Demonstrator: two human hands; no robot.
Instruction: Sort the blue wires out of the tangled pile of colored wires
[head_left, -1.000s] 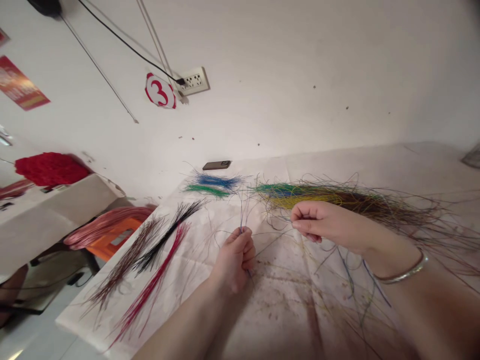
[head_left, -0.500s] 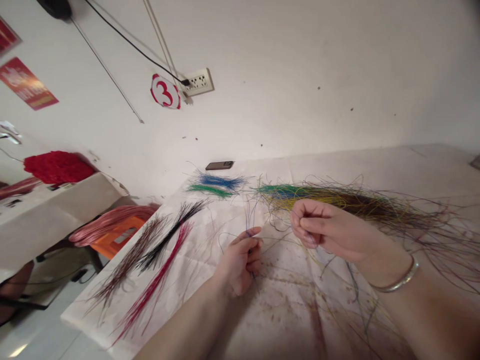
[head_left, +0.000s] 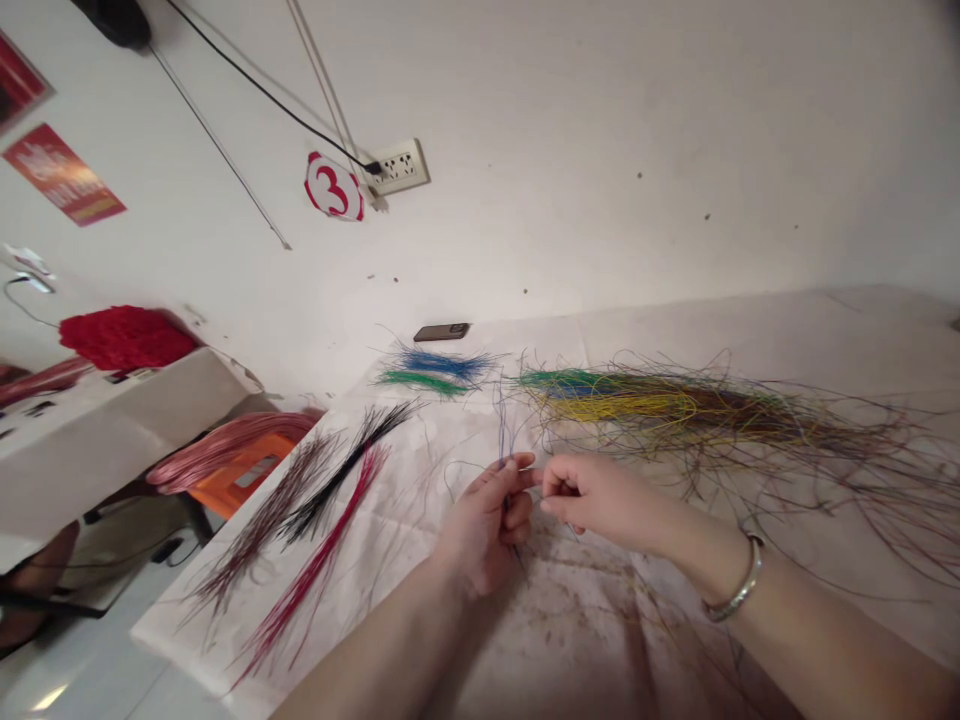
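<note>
My left hand (head_left: 484, 520) is closed around a few thin blue wires (head_left: 502, 430) that stick up from its fingers above the paper-covered table (head_left: 600, 620). My right hand (head_left: 592, 490), with a silver bangle (head_left: 739, 590) on the wrist, is pinched shut right beside the left fingertips; a thin wire seems to be in the pinch, but I cannot make it out. Behind both hands lies a big tangled pile of mixed wires (head_left: 697, 410), green, blue, yellow and brown.
Sorted bundles lie on the left of the table: brown wires (head_left: 262, 520), black wires (head_left: 337, 470), red wires (head_left: 315, 565), with blue (head_left: 439, 362) and green (head_left: 416, 381) ones farther back. A phone (head_left: 441, 331) rests by the wall. An orange stool (head_left: 240, 470) with pink wires stands at the left.
My right hand has moved left and down from the mixed pile to meet my left hand's fingertips. The left hand has stayed in place, its fingers slightly loosened.
</note>
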